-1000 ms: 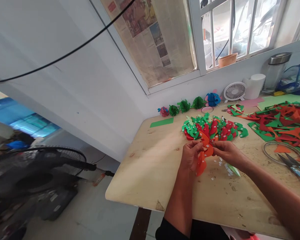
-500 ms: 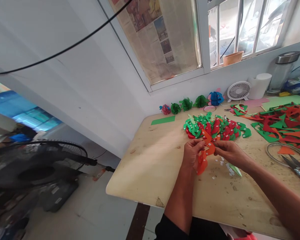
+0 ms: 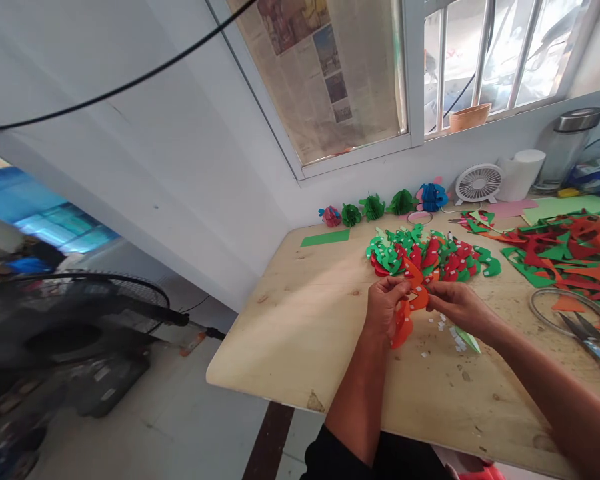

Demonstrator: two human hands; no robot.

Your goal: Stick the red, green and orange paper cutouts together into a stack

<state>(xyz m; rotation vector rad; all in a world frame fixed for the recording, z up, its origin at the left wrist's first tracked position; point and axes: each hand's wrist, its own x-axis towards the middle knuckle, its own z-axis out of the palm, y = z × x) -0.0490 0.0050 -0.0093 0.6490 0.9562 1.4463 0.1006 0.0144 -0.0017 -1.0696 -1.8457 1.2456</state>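
An orange paper strip (image 3: 403, 325) with curved edges and small white squares on it hangs between my two hands above the table. My left hand (image 3: 384, 303) pinches it from the left side. At its right edge, my right hand (image 3: 455, 303) has its fingers closed on the same paper. Just beyond the hands lies a pile of green and red cut paper pieces (image 3: 390, 255), many bearing white squares. Small white paper bits (image 3: 443, 321) and a pale green slip (image 3: 467, 339) lie below my right hand.
Paper scraps (image 3: 580, 243), a metal ring (image 3: 534, 308) and scissors (image 3: 593, 340) lie on the right. Along the wall stand folded paper figures (image 3: 373, 207), a small white fan (image 3: 479, 183) and a glass bottle (image 3: 563, 150). A green strip (image 3: 325, 238) rests at the table's back left.
The view has shifted slightly. Both hands keep hold of the orange paper in nearly the same place, with my right hand's fingers slightly moved along its edge.
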